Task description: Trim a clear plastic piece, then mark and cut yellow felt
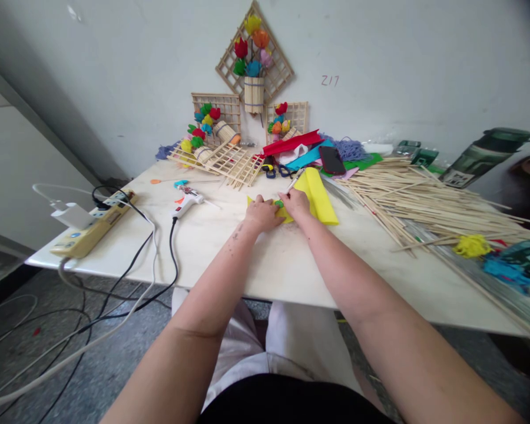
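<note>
A yellow sheet (318, 200), fabric or crepe paper, lies partly folded on the table in front of me. My left hand (264, 214) rests on its left part, fingers spread and pressing down. Close to those fingertips a small green piece (278, 204) lies on the yellow. My right hand (297, 204) is closed around a slim white pen (295, 180), its lower end pointing at the sheet beside the green piece. The pen's tip is hidden by my fingers. Behind the sheet are scissors (285, 171) with dark handles.
Left stand a glue gun (188, 205) and a power strip (95, 227) with trailing cables. Many thin wooden sticks (424, 197) spread over the right side. Stick lattices (232, 162) with colourful flowers, coloured sheets (294, 143), a phone (331, 160) and a tilted bottle (483, 156) occupy the back.
</note>
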{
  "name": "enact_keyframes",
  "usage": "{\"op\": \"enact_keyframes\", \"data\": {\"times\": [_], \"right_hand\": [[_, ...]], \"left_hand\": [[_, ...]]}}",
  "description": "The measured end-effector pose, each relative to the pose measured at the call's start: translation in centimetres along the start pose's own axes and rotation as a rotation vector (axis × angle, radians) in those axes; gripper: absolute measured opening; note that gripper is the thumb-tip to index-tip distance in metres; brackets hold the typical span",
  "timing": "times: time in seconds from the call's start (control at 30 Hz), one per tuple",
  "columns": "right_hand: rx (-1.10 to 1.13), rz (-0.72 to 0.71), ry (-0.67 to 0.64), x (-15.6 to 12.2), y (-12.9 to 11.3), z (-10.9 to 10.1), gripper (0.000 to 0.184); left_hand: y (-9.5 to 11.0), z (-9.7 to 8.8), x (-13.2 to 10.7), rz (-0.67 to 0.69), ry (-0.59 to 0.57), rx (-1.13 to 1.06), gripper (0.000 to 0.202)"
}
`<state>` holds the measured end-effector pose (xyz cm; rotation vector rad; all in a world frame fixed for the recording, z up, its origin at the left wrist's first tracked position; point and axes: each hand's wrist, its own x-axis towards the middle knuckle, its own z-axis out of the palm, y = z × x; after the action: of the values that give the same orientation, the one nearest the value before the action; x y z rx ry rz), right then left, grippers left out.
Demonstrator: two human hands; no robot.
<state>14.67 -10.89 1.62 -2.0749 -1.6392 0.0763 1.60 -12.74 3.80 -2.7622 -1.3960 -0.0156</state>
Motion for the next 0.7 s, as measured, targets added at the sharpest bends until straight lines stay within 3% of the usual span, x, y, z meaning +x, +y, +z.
{"op": "enact_keyframes", "data": {"times": [0.7], "right_hand": [[0.058, -0.006, 0.013, 0.32, 0.35, 0.24, 0.035]], "left_hand": [[-0.03, 0.01, 0.03, 0.016, 0.002, 0.03, 0.049]]}}
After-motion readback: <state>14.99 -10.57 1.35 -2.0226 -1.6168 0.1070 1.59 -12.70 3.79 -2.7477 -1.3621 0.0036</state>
